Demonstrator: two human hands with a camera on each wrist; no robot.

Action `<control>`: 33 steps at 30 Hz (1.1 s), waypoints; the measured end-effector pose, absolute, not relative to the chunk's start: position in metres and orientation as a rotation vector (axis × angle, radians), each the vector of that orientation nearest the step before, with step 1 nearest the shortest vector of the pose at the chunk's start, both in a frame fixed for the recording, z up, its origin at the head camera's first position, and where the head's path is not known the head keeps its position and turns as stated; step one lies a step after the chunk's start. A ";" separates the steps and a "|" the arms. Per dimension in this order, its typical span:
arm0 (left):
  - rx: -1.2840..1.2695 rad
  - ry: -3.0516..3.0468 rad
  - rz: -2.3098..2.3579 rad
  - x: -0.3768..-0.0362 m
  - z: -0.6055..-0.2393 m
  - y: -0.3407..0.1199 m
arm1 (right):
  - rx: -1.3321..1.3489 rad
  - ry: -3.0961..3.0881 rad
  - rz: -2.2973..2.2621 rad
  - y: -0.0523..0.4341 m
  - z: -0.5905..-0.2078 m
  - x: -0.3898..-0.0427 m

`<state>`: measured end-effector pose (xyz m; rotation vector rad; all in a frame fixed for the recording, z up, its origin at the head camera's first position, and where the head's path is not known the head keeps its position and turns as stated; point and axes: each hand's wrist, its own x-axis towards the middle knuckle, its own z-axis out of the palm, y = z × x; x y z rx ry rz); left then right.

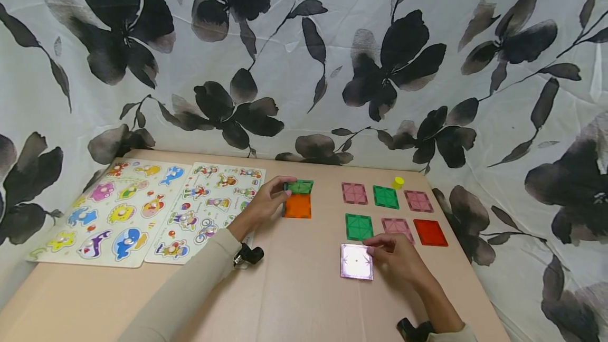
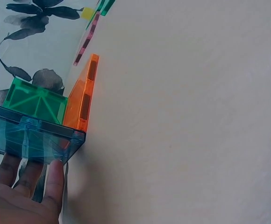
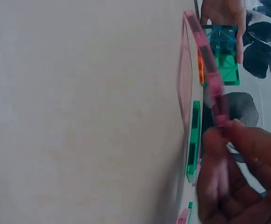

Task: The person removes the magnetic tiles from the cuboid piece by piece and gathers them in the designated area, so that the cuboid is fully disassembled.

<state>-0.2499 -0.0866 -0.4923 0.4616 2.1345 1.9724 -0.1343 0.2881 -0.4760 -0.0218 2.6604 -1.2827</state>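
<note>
left hand [image 1: 266, 202] reached forward, blue tile [image 2: 30, 135] held upright beside orange tile [image 1: 297, 206] | right hand [image 1: 396, 257] pinched pink tile [image 1: 357, 262], edge tilted off worktop [image 1: 294, 300], near-centre

You have bare table [image 1: 304, 289] between your two hands. Flat tiles [image 1: 386, 197] crowd the right, puzzle boards [image 1: 142, 210] the left.

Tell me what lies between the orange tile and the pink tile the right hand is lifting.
Only bare table separates orange tile from pink tile in the head view.
</note>
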 end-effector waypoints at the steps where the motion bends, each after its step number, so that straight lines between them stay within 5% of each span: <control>1: 0.461 2.134 1.973 -0.250 -0.493 -0.087 | -0.025 2.681 -1.264 0.289 -0.476 -0.135; 33: 0.471 2.153 1.986 -0.251 -0.496 -0.086 | -0.400 2.789 -1.375 0.190 -0.458 -0.202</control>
